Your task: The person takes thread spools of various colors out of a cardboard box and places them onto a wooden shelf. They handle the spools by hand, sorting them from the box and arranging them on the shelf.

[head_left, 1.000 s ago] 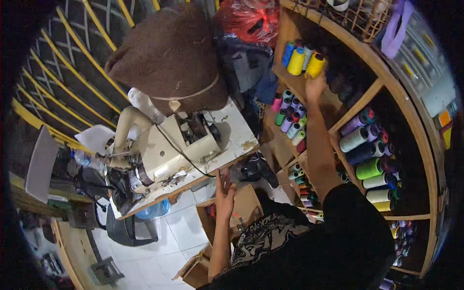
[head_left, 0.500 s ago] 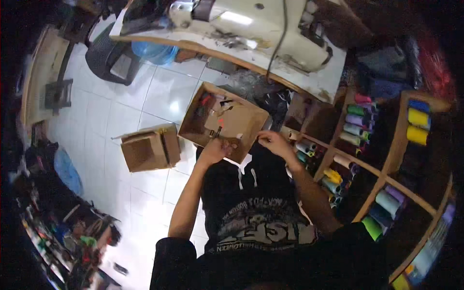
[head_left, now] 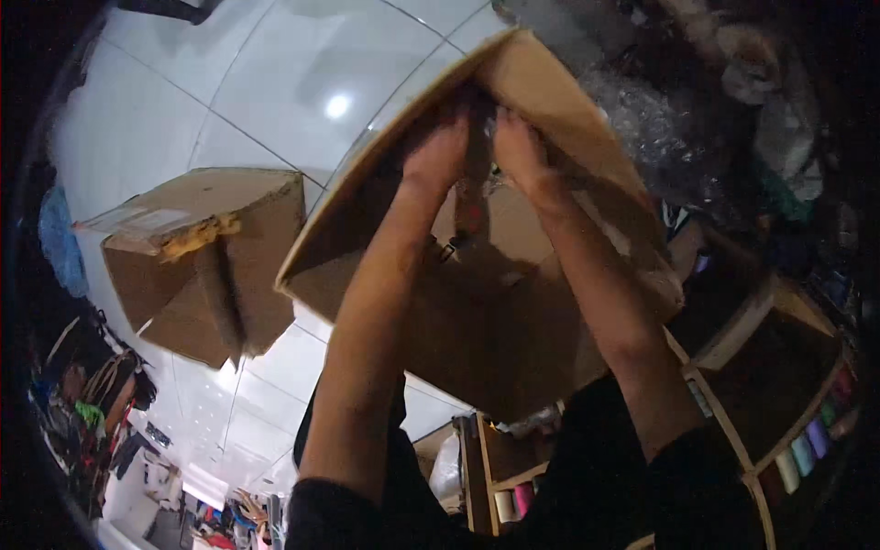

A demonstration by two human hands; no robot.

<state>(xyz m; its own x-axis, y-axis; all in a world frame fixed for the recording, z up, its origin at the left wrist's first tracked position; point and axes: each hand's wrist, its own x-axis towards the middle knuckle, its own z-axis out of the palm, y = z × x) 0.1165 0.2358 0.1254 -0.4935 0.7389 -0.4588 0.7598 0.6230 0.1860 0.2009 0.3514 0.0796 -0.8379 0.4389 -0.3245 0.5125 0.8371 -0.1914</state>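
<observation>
A large open cardboard box (head_left: 550, 87) stands in front of me, and both my arms reach down into it. My left hand (head_left: 438, 158) is low in the shaded far corner, its fingertips lost in shadow. Close beside it on the right is my right hand (head_left: 519, 151), fingers pointing to the same corner. A small shiny bit shows between the hands, too dim to name. Whether either hand grips anything cannot be made out. Nearer me, a small black buckle (head_left: 446, 248) lies in the box beside my left forearm.
A second, smaller open cardboard box (head_left: 266, 206) with torn yellowish tape stands on the white tiled floor (head_left: 257, 82) at left. Crumpled clear plastic (head_left: 642, 119) lies beyond the large box. Wooden shelving (head_left: 724, 426) with thread spools (head_left: 802, 454) stands at right; clutter (head_left: 101, 394) fills the lower left.
My view has come down closer over the large box. Both hands have gone from its near and right sides deep into the far corner. The sewing machine table has left the view.
</observation>
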